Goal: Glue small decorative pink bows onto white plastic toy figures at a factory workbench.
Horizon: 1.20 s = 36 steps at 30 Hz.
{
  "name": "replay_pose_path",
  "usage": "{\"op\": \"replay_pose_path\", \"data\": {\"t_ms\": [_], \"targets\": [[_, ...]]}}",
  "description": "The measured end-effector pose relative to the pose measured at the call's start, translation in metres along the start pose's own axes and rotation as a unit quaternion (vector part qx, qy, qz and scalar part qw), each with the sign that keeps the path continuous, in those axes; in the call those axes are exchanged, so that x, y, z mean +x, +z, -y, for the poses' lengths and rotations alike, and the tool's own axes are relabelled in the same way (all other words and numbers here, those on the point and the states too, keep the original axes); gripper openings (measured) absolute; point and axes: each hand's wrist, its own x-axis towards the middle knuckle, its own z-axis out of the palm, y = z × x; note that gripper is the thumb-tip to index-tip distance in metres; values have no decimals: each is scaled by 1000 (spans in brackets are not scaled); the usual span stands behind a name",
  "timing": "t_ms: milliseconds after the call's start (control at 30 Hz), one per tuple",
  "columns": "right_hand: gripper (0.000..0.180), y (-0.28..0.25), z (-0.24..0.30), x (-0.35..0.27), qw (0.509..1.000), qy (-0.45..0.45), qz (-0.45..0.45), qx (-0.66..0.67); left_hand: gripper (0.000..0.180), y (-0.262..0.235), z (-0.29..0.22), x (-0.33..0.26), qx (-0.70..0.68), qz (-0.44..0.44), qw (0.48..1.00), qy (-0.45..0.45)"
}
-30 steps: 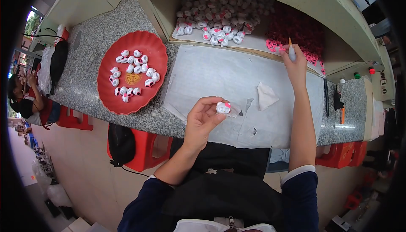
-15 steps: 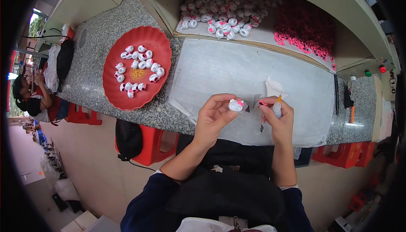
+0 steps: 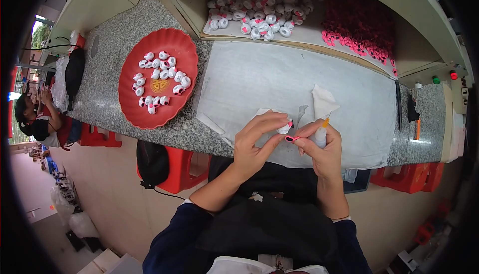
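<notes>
A small white piece (image 3: 285,127) is pinched in the left hand (image 3: 255,141) above the grey mat (image 3: 279,79). A pink ring (image 3: 292,138) is pinched at the right hand's (image 3: 322,146) fingertips, apparently alongside a small tube (image 3: 321,133). Fitting is judged in hand; close alignment is called for next.
</notes>
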Motion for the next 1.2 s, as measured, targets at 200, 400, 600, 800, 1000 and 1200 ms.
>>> {"op": "replay_pose_path", "data": {"t_ms": [200,400,600,800,1000,1200], "targets": [[11,1,-2,3,1000,20,6,-3,26,1,-6,2,38,3,999,-3],[11,2,-5,2,1000,8,-8,-15,27,-4,-3,2,15,41,999,25],[20,8,-10,-1,996,-62,-56,-33,26,0,-7,-2,-266,2,955,-134],[29,13,1,0,998,-30,39,-48,24,-5,0,-5,-304,35,943,-132],[27,2,-5,-3,998,25,56,30,23,-6,1,-4,-339,65,924,-164],[26,2,-6,-6,998,37,54,25,26,-9,-4,-4,-346,72,911,-212]]}}
